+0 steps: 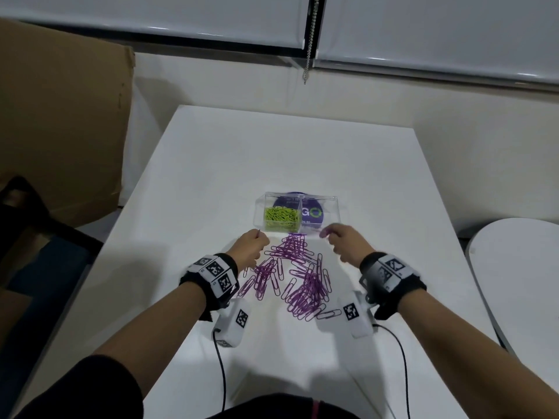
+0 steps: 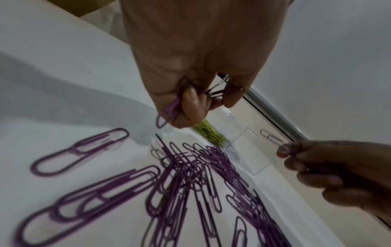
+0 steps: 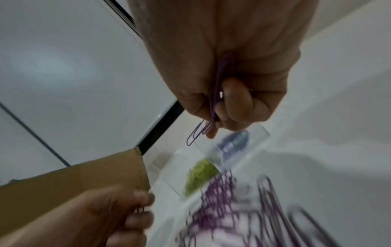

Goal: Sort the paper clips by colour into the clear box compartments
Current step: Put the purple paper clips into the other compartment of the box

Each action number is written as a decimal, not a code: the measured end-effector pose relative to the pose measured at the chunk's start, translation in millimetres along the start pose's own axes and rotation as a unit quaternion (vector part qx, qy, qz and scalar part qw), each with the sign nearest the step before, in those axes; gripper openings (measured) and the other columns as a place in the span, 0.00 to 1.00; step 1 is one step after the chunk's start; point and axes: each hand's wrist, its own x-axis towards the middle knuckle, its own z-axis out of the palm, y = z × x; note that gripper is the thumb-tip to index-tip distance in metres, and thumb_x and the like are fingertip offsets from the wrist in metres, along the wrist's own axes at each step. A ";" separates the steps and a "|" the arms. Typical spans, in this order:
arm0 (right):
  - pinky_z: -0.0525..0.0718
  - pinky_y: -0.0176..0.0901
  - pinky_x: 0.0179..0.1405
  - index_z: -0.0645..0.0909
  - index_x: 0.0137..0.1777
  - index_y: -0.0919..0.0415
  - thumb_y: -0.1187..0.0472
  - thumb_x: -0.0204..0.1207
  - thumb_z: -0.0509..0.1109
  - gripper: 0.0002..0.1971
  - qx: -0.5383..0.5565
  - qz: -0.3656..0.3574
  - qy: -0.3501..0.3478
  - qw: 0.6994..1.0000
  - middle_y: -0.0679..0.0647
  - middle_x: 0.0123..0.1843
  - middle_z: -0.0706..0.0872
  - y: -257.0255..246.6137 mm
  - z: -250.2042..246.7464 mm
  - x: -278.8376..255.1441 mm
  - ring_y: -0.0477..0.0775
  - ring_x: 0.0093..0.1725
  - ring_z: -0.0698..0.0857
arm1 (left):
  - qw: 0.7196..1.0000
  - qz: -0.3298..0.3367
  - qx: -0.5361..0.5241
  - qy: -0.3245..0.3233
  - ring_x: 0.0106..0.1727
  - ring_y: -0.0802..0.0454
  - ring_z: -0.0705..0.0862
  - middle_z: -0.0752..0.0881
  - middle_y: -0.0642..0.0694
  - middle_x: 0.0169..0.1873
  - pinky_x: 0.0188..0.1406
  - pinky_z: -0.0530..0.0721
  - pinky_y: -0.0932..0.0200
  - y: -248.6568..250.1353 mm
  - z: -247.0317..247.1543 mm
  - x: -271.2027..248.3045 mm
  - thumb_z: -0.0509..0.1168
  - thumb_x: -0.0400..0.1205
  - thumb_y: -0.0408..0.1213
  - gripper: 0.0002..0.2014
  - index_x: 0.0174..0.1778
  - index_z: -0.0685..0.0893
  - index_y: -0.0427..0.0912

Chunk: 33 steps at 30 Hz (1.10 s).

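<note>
You have one clear box point(image 1: 332, 207) on the white table point(image 1: 187, 164), just above the middle of the head view, and it has two compartments side by side. The left compartment holds a dense heap of green clips point(image 1: 282, 218), too many and too tangled to count. The right compartment shows only a round purple printed label point(image 1: 314, 213) through its floor; no clips can be made out in it.

Below the box, in the middle of the frame, your purple clips point(image 1: 295, 275) lie loose on the table in several dozen, overlapping too much for an exact count. Most have their long axes running roughly up and down the frame, fanning out to lower left and lower right; the heap's top reaches the box's near wall.

Your left hand point(image 1: 249, 247) is curled into a fist on a small bunch of purple clips point(image 2: 169, 110), with loops poking out below the fingers, left of the box's near corner. Your right hand point(image 1: 344, 244) pinches a few purple clips point(image 3: 211, 107) lengthwise between thumb and fingers, their ends pointing towards the box, just in front of the right compartment.
</note>
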 end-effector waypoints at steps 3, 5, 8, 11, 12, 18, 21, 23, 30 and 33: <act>0.79 0.36 0.37 0.80 0.60 0.67 0.67 0.82 0.53 0.15 -0.132 -0.055 0.082 0.986 0.55 0.50 0.85 -25.8 -28.7 13.3 0.55 0.40 0.81 | 0.998 -0.025 -0.063 0.004 0.25 0.56 0.58 0.65 0.48 0.29 0.10 0.57 0.73 0.0 -4.0 -1.8 0.47 0.83 0.25 0.13 0.39 0.71 0.46; 0.78 0.45 0.55 0.80 0.61 0.67 0.67 0.82 0.54 0.16 -0.218 -0.046 0.096 0.970 0.64 0.61 0.83 -37.3 -40.9 33.4 0.63 0.57 0.83 | 0.997 -0.026 -0.069 0.008 0.25 0.56 0.58 0.66 0.48 0.28 0.09 0.57 0.74 3.8 -5.5 -2.9 0.45 0.84 0.25 0.15 0.40 0.72 0.45; 0.79 0.49 0.61 0.78 0.64 0.67 0.67 0.82 0.55 0.16 -0.345 -0.014 0.038 0.938 0.65 0.65 0.81 -45.6 -39.8 62.4 0.64 0.62 0.81 | 1.000 -0.010 -0.027 0.003 0.24 0.57 0.58 0.66 0.49 0.28 0.10 0.57 0.72 10.1 -5.3 -1.4 0.46 0.87 0.31 0.14 0.41 0.74 0.43; 0.82 0.51 0.62 0.79 0.63 0.67 0.67 0.80 0.60 0.14 -0.396 -0.029 -0.004 0.918 0.64 0.63 0.83 -51.3 -25.3 75.2 0.63 0.61 0.83 | 0.998 0.012 0.053 -0.033 0.23 0.58 0.60 0.69 0.50 0.28 0.12 0.58 0.73 14.0 -4.4 0.0 0.47 0.88 0.33 0.14 0.42 0.75 0.44; 0.82 0.50 0.61 0.80 0.62 0.67 0.67 0.79 0.62 0.13 -0.394 -0.039 -0.012 0.918 0.63 0.62 0.84 -51.6 -20.6 77.6 0.63 0.61 0.83 | 0.995 0.020 0.081 -0.046 0.23 0.58 0.61 0.71 0.50 0.28 0.12 0.59 0.73 15.0 -3.6 0.3 0.48 0.88 0.33 0.13 0.44 0.76 0.44; 0.80 0.48 0.56 0.81 0.61 0.61 0.65 0.79 0.61 0.13 -0.257 -0.098 0.059 0.960 0.59 0.59 0.85 -40.2 -20.4 54.1 0.60 0.57 0.83 | 0.958 0.093 0.264 -0.069 0.32 0.57 0.71 0.73 0.51 0.33 0.31 0.70 0.66 43.2 -1.8 -6.5 0.46 0.89 0.42 0.19 0.56 0.80 0.37; 0.79 0.44 0.45 0.82 0.55 0.62 0.63 0.81 0.59 0.10 -0.274 -0.144 0.070 0.948 0.58 0.54 0.86 -21.2 -15.3 19.7 0.58 0.50 0.84 | 0.930 0.152 0.328 -0.061 0.42 0.52 0.74 0.75 0.48 0.39 0.47 0.72 0.60 67.9 5.1 -0.7 0.44 0.88 0.46 0.19 0.49 0.77 0.39; 0.82 0.44 0.46 0.81 0.56 0.60 0.62 0.81 0.59 0.11 -0.299 -0.151 0.027 0.942 0.56 0.56 0.85 -2.4 -5.6 0.5 0.56 0.50 0.85 | 0.907 0.183 0.375 -0.054 0.43 0.49 0.73 0.76 0.47 0.38 0.45 0.70 0.58 84.4 15.1 10.9 0.46 0.88 0.43 0.15 0.46 0.74 0.39; 0.80 0.52 0.54 0.75 0.68 0.62 0.64 0.76 0.63 0.19 -0.336 -0.153 -0.039 0.929 0.59 0.62 0.80 45.6 20.4 -30.6 0.62 0.62 0.78 | 0.835 0.218 0.496 -0.100 0.54 0.40 0.80 0.79 0.35 0.62 0.47 0.74 0.57 120.9 69.9 54.4 0.52 0.86 0.33 0.13 0.63 0.76 0.34; 0.81 0.51 0.54 0.77 0.66 0.63 0.63 0.76 0.65 0.18 -0.341 -0.182 -0.025 0.922 0.60 0.61 0.82 51.1 25.7 -37.0 0.63 0.60 0.80 | 0.817 0.210 0.525 -0.112 0.63 0.39 0.80 0.77 0.36 0.65 0.63 0.76 0.50 119.3 77.0 61.6 0.56 0.85 0.32 0.16 0.68 0.75 0.36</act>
